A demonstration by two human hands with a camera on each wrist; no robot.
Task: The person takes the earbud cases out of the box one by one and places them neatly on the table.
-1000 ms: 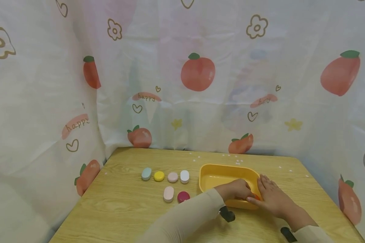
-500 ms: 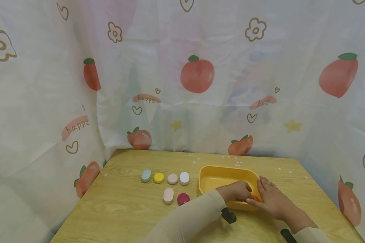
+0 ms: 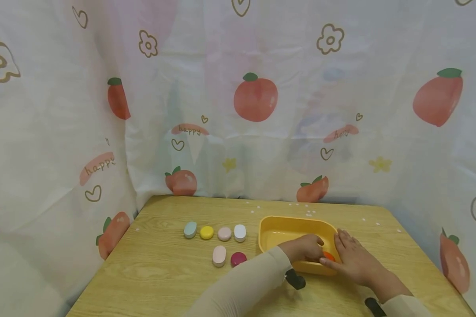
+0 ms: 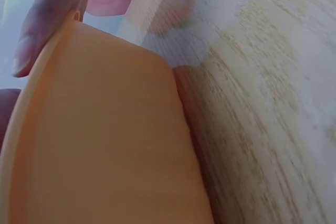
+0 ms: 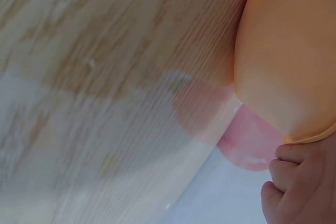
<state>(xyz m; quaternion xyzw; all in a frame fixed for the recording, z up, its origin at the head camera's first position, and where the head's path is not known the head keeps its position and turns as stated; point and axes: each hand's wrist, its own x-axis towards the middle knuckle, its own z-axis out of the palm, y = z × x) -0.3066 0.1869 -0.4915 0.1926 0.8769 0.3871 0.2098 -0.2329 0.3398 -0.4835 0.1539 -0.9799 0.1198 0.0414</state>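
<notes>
In the head view, my left hand (image 3: 306,248) reaches down into a yellow tub (image 3: 275,221). Its fingers are bent, and their tips are partly hidden inside. Just right of them lies a small orange rounded piece (image 3: 328,256) near the tub's front right corner, with a slight gap between. My right hand (image 3: 357,263) lies along the tub's right end, fingers straight against the outside. Its thumb reaches over the front corner of the rim, beside the orange piece. In the left wrist view, a thumb (image 4: 29,51) overlaps the rim; the right wrist view has fingertips (image 5: 289,174) at the rim.
Left of the tub, a row holds grey-green (image 3: 190,230), yellow (image 3: 206,233), pale pink (image 3: 224,234) and white (image 3: 239,233) pieces. Nearer are a pink oval (image 3: 219,256) and a dark red piece (image 3: 238,259). Tiny white flecks dot the wooden table (image 3: 154,273); a printed curtain (image 3: 214,88) encloses it.
My left hand has drawn slightly left inside the tub, away from the orange piece, more of which now shows. My right hand stays against the tub's right end.
</notes>
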